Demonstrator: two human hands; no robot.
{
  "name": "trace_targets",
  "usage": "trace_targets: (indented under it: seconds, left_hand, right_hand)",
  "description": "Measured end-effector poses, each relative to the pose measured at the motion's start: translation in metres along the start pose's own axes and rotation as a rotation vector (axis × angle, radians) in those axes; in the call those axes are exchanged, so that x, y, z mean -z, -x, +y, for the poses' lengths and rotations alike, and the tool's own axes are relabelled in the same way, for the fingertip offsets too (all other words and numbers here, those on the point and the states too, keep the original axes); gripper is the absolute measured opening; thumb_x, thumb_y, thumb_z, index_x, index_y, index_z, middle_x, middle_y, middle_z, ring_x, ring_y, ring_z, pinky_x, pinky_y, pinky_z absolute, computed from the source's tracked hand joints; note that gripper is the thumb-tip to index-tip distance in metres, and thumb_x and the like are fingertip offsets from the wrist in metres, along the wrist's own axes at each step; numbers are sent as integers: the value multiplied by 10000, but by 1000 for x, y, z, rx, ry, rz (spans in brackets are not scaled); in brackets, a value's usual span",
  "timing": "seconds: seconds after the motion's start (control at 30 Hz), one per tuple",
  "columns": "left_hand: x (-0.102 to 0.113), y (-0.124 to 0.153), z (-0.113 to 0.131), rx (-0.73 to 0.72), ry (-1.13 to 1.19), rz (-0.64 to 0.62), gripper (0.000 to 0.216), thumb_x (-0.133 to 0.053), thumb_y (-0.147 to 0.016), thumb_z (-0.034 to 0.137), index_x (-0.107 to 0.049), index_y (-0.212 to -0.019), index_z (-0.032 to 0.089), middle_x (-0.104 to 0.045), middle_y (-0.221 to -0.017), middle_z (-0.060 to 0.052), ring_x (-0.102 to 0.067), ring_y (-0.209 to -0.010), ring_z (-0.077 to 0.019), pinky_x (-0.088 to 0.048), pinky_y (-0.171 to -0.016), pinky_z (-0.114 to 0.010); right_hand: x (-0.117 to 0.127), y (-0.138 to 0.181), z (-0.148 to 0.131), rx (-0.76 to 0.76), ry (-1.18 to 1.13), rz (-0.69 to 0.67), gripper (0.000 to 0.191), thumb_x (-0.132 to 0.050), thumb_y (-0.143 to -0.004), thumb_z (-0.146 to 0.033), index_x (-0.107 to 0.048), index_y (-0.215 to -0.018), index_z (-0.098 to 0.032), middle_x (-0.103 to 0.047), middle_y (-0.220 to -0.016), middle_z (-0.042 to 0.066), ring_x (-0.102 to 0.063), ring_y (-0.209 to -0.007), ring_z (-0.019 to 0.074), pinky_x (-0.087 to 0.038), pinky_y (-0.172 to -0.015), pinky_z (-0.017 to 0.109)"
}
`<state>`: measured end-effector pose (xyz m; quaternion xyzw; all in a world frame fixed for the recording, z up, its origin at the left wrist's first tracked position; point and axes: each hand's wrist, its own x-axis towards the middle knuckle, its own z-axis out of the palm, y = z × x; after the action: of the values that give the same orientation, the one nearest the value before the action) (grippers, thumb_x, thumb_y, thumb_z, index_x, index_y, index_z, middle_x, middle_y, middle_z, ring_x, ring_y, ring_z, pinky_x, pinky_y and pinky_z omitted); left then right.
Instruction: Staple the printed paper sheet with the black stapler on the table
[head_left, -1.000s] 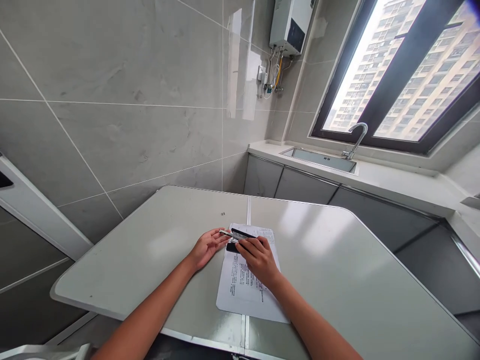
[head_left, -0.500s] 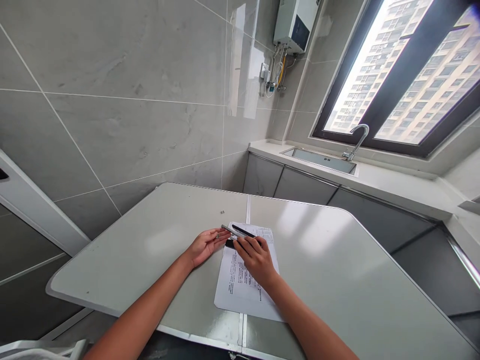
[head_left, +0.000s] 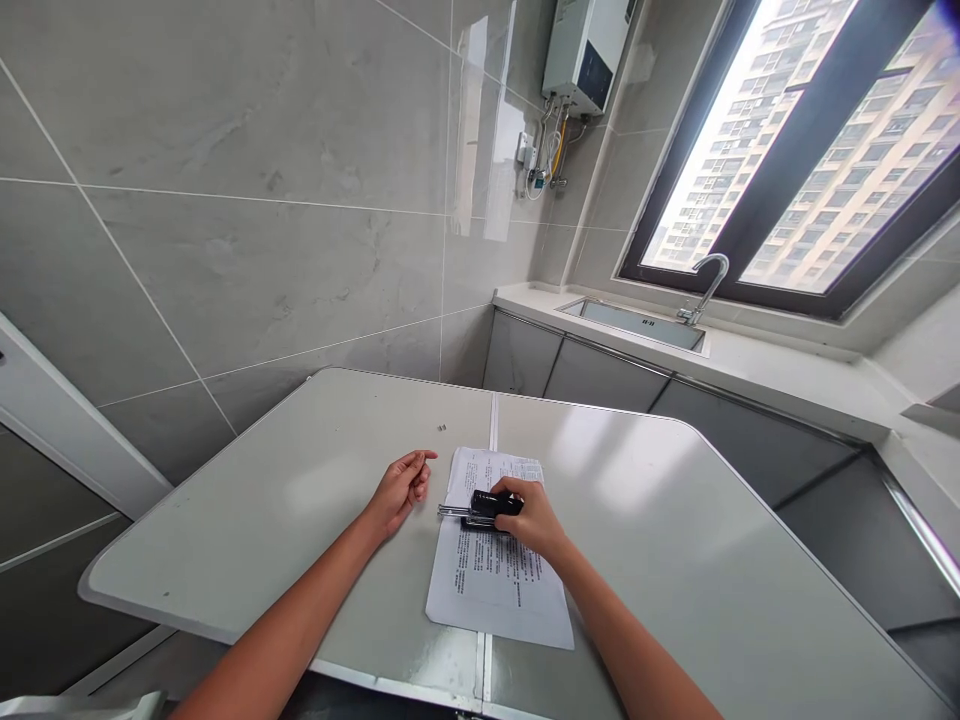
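Note:
My right hand [head_left: 531, 515] grips a black stapler [head_left: 487, 504] over a printed sheet of paper [head_left: 495, 600]. A thin metal part of the stapler sticks out past its left end. To the left of the paper my left hand [head_left: 405, 488] is held just over the table, fingers curled in and thumb against them. The index fingertip points right, towards the paper. Whether something small is inside those fingers is hidden. A few tiny metal bits, like staples [head_left: 442, 428], lie on the table beyond my left hand.
The light grey table [head_left: 645, 570] has a metal seam down its middle, under the paper. Behind it a counter holds a sink [head_left: 637, 322] with a tap [head_left: 705, 290]. A tiled wall stands at the left and back.
The stapler, opened out between both hands before, is now lower over the paper in my right hand alone. My left hand has drawn left and its fingers have curled in.

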<state>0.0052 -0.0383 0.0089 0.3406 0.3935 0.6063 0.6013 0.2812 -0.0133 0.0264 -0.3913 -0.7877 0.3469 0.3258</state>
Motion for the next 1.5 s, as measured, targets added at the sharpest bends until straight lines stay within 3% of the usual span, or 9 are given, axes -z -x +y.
trace_targets:
  seconds: [0.17,0.3,0.43,0.67,1.0,1.13,1.23,1.33,1.5]
  left_hand:
    - [-3,4,4,20,-24,-72,369,-729,-933,483,-694,-1081,147,-334,-694,72,-222,-472,-27,-177,-421,-158]
    - [-11,11,8,-46,-175,-142,377,-650,-985,513,-624,-1193,200,-412,-721,62,-239,-481,-42,-199,-457,-180]
    - [-19,23,7,-204,-361,-197,320,-609,-1017,508,-491,-1169,251,-612,-770,37,-292,-491,-61,-240,-484,-194]
    - [-29,45,-2,-268,-478,-451,348,-672,-1002,415,-423,-1169,238,-549,-665,59,-442,-599,-103,-313,-605,-224]
    - [-30,43,1,-142,-500,-537,365,-669,-991,476,-429,-1142,246,-402,-633,91,-311,-587,-95,-234,-594,-231]
    - [-25,37,1,-221,-527,-476,592,-808,-832,582,-445,-1162,251,-619,-763,47,-290,-532,-74,-260,-554,-228]
    - [-22,28,5,-342,-647,-214,412,-682,-934,566,-494,-1101,240,-702,-865,-12,-474,-601,-114,-380,-622,-246]
    - [-21,16,12,-392,-949,52,250,-583,-991,473,-579,-961,225,-688,-825,-11,-580,-694,-158,-433,-689,-270]
    - [-14,-21,17,-392,-1393,156,226,-521,-1002,378,-635,-872,233,-703,-804,-4,-617,-688,-173,-449,-666,-280]
  right_hand:
    - [5,-1,-5,18,32,-121,205,-630,-650,-130,-591,-829,-221,-632,-790,-34,-549,-735,157,-389,-651,269]
    - [12,-1,-7,104,134,-172,183,-750,-825,-303,-612,-920,-228,-665,-850,-10,-571,-755,167,-429,-682,286]
    - [7,-2,-11,374,326,43,388,-793,-873,-540,-668,-1073,-232,-727,-1065,72,-631,-958,239,-474,-864,389]
    - [-24,7,-37,870,460,197,295,-557,-1036,-130,-604,-1313,-222,-743,-1237,66,-638,-1008,195,-480,-854,378]
    - [-31,10,-37,911,358,207,326,-506,-994,-27,-665,-1184,-239,-787,-1089,18,-622,-870,163,-511,-794,345]
    - [-11,-4,-16,728,320,311,213,-547,-1007,-110,-711,-1043,-240,-788,-1056,28,-639,-887,176,-514,-824,357]
    - [29,-18,21,261,388,521,198,-584,-1006,-240,-738,-881,-248,-785,-1015,40,-665,-938,209,-514,-900,393]
    - [73,-21,68,38,423,593,218,-595,-959,-293,-744,-812,-231,-778,-914,73,-658,-872,249,-507,-845,408]
    - [101,-9,126,-236,461,569,229,-602,-891,-334,-753,-762,-220,-729,-785,70,-607,-708,234,-468,-748,380]
